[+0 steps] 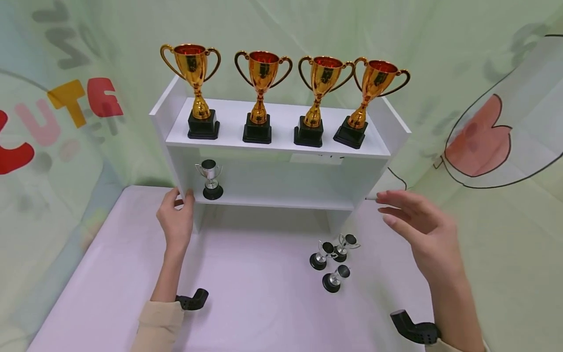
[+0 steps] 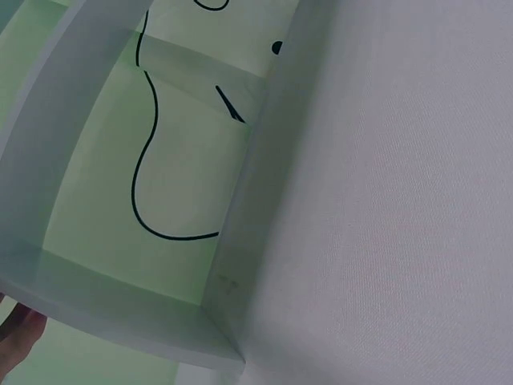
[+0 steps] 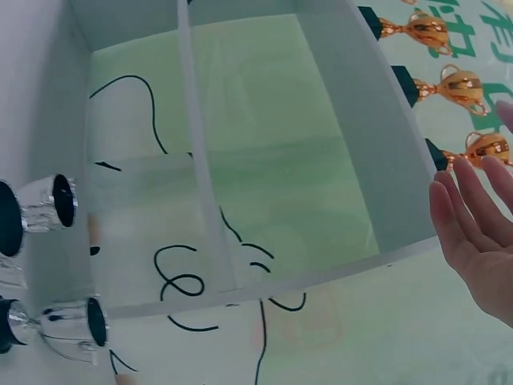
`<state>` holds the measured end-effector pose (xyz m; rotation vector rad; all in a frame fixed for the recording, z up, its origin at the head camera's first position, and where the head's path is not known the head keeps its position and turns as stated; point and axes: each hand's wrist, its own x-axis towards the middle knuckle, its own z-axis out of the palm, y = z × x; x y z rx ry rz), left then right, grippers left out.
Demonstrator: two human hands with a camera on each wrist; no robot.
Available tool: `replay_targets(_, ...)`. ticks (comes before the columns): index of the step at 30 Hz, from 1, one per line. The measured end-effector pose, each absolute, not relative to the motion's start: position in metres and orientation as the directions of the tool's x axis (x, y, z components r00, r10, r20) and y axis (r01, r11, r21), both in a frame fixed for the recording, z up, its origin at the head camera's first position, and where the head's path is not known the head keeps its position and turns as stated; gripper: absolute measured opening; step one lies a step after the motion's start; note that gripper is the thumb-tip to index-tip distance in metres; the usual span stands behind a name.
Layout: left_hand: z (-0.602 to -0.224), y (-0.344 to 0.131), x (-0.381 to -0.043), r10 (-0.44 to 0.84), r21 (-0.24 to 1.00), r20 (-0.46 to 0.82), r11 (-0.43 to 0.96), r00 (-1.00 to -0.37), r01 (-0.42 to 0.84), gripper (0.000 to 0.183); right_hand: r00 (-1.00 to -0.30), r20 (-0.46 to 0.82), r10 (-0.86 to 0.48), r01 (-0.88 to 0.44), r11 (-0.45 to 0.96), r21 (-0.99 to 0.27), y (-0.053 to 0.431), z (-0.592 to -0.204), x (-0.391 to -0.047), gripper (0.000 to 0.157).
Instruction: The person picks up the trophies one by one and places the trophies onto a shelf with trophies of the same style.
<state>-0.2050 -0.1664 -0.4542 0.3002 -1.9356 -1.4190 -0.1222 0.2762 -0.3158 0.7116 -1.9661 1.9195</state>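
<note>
The left hand (image 1: 177, 221) touches a white, boxy two-tier shelf unit (image 1: 281, 188), whether pinching I cannot tell; the right hand (image 1: 420, 227), fingers loosely extended, hovers beside its other end.

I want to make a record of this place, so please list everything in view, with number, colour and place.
Table: one, pale, in front of the person
Shelf unit: one, white, on the table
Gold trophies: four, gold with black bases, on the upper shelf
Silver trophies: four, silver with black bases, one on the lower shelf, three on the table
Backdrop: count unclear, pale green, behind the unit
Prints: several, multicoloured, on the backdrop
Sleeves: two, beige, one per arm
Wrist cameras: two, black, one per wrist
Left hand: one, bare, at the unit's left side
Right hand: one, bare, raised right of the unit
</note>
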Motion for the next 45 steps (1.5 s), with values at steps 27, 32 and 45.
replay_targets(27, -0.455, -0.168, -0.204, -0.541, 0.902, 0.401, 0.375, -0.739, 0.215, 0.027, -0.835, 0.467, -0.293, -0.49, 0.007, -0.872, 0.289, -0.406, -0.106, 0.047)
replay_targets(32, -0.454, -0.168, -0.203, -0.552, 0.906, 0.392, 0.369, -0.736, 0.206, 0.027, -0.902, 0.325, -0.284, -0.376, 0.146, -0.915, 0.291, -0.42, -0.1, 0.045)
replay_targets(45, -0.454, -0.166, -0.204, -0.555, 0.912, 0.38, 0.358, -0.74, 0.199, 0.027, -0.916, 0.246, -0.316, -0.318, 0.2, -0.927, 0.291, -0.449, -0.099, 0.046)
